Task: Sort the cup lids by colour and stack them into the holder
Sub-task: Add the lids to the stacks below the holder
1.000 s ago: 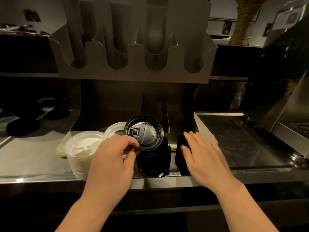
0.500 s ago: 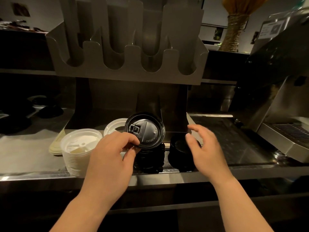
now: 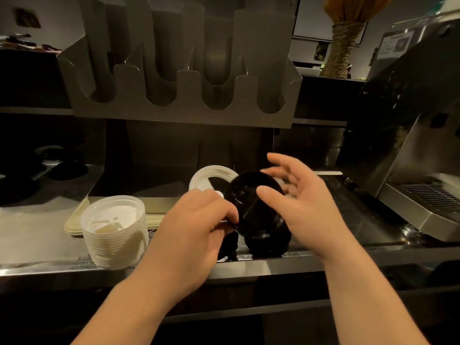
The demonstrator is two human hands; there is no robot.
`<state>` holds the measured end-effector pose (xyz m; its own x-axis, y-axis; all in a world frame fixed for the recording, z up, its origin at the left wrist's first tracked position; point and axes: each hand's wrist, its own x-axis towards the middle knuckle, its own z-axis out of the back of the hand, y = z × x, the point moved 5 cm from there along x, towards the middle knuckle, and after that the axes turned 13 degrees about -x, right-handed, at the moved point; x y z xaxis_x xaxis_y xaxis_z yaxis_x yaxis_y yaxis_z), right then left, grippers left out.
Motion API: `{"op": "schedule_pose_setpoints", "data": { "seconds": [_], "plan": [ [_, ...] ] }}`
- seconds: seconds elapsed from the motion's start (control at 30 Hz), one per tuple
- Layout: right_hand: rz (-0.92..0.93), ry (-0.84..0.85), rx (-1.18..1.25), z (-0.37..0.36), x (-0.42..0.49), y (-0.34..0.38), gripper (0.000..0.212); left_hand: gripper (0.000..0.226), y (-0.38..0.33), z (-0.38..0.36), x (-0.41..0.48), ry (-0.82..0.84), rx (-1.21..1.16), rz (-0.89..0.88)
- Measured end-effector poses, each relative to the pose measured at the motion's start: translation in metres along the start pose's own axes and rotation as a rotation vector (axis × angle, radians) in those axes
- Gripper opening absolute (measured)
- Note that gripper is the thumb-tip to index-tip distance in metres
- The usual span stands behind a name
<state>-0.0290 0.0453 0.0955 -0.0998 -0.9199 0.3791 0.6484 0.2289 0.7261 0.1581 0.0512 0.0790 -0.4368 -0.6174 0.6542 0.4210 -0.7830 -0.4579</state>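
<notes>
Item 1. Black lid (image 3: pixel 256 205), centre of the frame, raised above the counter (image 3: pixel 37 232). It is round, so no long axis; it is tilted, its face turned toward the viewer and its upper edge leaning back toward the holder. A ridge crosses its face from lower left to upper right. Motion blur hides finer detail.

Item 2. Left hand (image 3: pixel 194 225), centre-left. Fingers are curled, and thumb and fingertips pinch the left rim of the black lid.

Item 3. Right hand (image 3: pixel 303 202), centre-right. Its fingers are spread and loosely bent, holding nothing. The thumb tip lies in front of the lid's right part; whether it touches is unclear.

Item 4. Black stack (image 3: pixel 268 245) of lids, standing on the counter directly under the held lid. A second dark stack (image 3: pixel 229 245) shows just left of it, partly behind the left hand.

Item 5. White stack (image 3: pixel 114 232) of lids, lower left, upright on the counter, beside a flat beige tray (image 3: pixel 74 220).

Item 6. White lid (image 3: pixel 206 175), behind the hands, tilted on edge.

Item 7. Holder (image 3: pixel 179 95), upper centre, grey, with four upright round-bottomed slots.

Item 8. Coffee machine (image 3: pixel 410 145), right edge of the frame.
</notes>
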Motion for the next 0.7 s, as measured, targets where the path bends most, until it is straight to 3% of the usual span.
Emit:
{"op": "schedule_pose_setpoints", "data": {
  "seconds": [0.1, 0.2, 0.3, 0.4, 0.5, 0.7],
  "plan": [
    [0.153, 0.23, -0.134, 0.009, 0.01, 0.015, 0.061, 0.042, -0.002, -0.004, 0.009, 0.151, 0.019, -0.054],
    [0.165, 0.279, -0.263, 0.016, 0.022, 0.022, 0.029, 0.032, -0.005, -0.004, 0.019, 0.124, 0.033, -0.078],
    [0.055, 0.083, -0.267, 0.033, 0.038, -0.002, 0.015, 0.038, 0.002, 0.0, 0.02, 0.011, 0.04, -0.008],
    [-0.271, -0.18, 0.191, 0.051, 0.04, -0.057, 0.029, 0.034, 0.014, 0.003, 0.01, -0.078, 0.082, 0.041],
    [-0.507, -0.237, 0.486, 0.043, 0.033, -0.1, 0.037, 0.021, 0.023, 0.002, 0.002, -0.134, 0.11, 0.075],
    [-0.624, -0.256, 0.248, 0.005, 0.026, -0.112, 0.011, 0.016, 0.03, -0.009, -0.005, -0.14, 0.085, 0.11]
  ]
}}
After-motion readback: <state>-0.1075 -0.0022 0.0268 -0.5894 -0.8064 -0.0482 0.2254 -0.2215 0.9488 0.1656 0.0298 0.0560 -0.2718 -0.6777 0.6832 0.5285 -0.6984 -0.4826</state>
